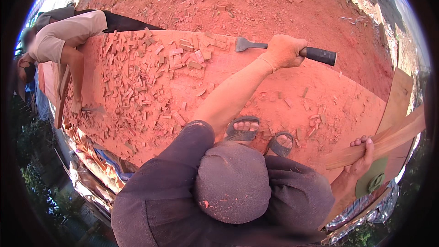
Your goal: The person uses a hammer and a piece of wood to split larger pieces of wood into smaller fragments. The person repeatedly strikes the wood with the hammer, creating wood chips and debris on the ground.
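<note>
My left hand [282, 54] is stretched forward and closed around a chisel [320, 56]. The tool's broad flat metal blade points left and its black-wrapped handle end sticks out to the right, over the far edge of a big reddish wooden slab [347, 91]. At the right, my right hand [360, 158] grips the lower edge of a long wooden board [388, 138], fingertips showing over its face. Wood chips [137, 82] lie thick across the slab's left and middle. Red dust coats my left hand and forearm.
My sandalled feet [242, 128] rest on the slab. At far left a co-worker in a beige shirt [77, 34] bends over it, hand down near a thin metal tool; another person is partly hidden behind. A green hat [372, 178] lies by the board. Chip-strewn red ground [274, 4] lies beyond.
</note>
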Available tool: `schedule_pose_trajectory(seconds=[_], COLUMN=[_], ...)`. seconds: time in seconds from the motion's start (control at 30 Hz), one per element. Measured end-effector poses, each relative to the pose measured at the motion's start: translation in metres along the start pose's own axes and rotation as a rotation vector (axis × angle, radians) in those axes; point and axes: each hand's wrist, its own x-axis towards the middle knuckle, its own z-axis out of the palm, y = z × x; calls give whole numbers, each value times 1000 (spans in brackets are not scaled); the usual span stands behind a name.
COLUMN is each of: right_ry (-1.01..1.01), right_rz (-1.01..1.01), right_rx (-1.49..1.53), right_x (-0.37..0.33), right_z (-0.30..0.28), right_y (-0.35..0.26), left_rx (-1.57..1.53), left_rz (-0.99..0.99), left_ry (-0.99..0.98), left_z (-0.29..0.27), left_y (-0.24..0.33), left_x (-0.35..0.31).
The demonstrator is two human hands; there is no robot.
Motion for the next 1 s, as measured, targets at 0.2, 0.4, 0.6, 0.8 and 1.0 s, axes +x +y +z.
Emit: schedule_pose_trajectory(seconds=[0.2, 0.4, 0.6, 0.8, 1.0], right_ry=[-329, -277, -126, -419, -173], right_rz=[81, 130, -62, 206, 106], right_rx=[-665, -489, -56, -602, -427], right_x=[8, 14, 27, 20, 19], right_z=[67, 43, 81, 57, -6], right_y=[68, 31, 35, 73, 28], left_rx=[53, 140, 116, 94, -33], left_rz=[-30, -71, -64, -28, 75], left_ry=[-33, -108, -106, -113, -209], left_z=[0, -3, -2, -18, -34], left_y=[0, -9, -8, -3, 7], left_x=[-1, 0, 1, -5, -28])
